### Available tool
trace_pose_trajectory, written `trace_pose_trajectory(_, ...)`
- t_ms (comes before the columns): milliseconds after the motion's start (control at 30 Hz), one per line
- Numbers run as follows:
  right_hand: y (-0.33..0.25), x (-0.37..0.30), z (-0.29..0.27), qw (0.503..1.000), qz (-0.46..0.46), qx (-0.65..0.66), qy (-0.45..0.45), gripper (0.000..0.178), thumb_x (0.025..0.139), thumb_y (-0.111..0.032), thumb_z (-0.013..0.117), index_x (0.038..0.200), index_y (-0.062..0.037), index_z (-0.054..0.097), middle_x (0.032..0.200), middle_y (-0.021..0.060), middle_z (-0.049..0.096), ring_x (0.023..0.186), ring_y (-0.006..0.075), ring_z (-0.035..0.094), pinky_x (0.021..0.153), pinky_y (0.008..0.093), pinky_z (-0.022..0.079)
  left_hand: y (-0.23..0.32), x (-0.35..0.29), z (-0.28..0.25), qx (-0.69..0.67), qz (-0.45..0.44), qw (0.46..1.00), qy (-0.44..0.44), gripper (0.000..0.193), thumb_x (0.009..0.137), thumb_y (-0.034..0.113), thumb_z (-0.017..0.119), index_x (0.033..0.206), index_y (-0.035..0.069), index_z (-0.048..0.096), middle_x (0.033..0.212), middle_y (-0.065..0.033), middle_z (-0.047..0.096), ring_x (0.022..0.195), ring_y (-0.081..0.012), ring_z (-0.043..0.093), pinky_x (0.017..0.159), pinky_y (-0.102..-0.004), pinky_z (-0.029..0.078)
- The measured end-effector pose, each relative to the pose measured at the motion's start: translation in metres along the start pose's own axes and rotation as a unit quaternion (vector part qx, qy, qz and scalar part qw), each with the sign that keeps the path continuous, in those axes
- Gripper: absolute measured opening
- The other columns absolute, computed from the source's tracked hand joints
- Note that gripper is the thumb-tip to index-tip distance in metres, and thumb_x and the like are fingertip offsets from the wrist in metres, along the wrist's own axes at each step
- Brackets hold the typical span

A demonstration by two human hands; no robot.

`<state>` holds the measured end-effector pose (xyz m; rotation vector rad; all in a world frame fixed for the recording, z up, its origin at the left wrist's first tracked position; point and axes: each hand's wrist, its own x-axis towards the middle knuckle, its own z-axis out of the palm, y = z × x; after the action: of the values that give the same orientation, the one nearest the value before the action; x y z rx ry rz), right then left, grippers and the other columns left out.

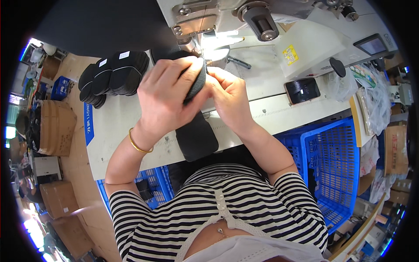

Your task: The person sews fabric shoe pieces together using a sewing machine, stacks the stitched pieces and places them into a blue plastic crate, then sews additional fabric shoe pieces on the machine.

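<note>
My left hand [163, 91], with a gold bangle at its wrist, is closed around a black ribbed fabric piece [197, 84], which is folded or curved up under the sewing machine's lit head [196, 19]. From the other side, my right hand [229, 94] pinches the piece's edge, thumb against fingers. Both hands meet close to the needle area, and the needle itself is hidden behind them. Below my hands, a flat black rounded piece [196, 139] lies over the table's front edge. I cannot tell whether it joins the held one.
Tied stacks of black pieces [118, 73] stand at the table's left. A dark phone [302, 91] lies to the right, with a yellow-labelled machine body [301, 56] behind it. Blue plastic crates [329, 166] sit below the table's edge. Cardboard boxes [56, 126] line the left floor.
</note>
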<state>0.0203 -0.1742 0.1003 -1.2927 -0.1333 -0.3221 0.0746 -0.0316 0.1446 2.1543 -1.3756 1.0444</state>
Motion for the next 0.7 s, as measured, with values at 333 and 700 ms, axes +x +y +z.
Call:
trace_pose_trajectory(333,-0.001,-0.023,-0.031,0.998,0.064,-0.005,-0.021,0.034,0.101,-0.019,0.041,0.112,0.0055,0.062,0.098,0.0159,0.071,0.079,0.0167,0.068,0.069,0.0245,0.053,-0.053,-0.023,0.019,-0.659,-0.562,0.499,0.030,0.016,0.086,0.005,0.063,0.100,-0.002,0.066,0.096,-0.0087,0.067,0.093,-0.0159,0.062,0.086,-0.0276,0.048)
trace_pose_trajectory(700,0.006,-0.043,-0.043,0.992,0.114,-0.031,-0.047,0.024,0.099,-0.013,0.048,0.110,0.0042,0.062,0.099,0.0162,0.072,0.079,0.0144,0.066,0.069,0.0253,0.052,-0.115,0.005,0.123,-0.209,-0.357,0.910,-0.038,0.022,0.082,0.017,0.063,0.094,-0.001,0.066,0.090,-0.0147,0.069,0.090,-0.0285,0.066,0.085,-0.0388,0.051)
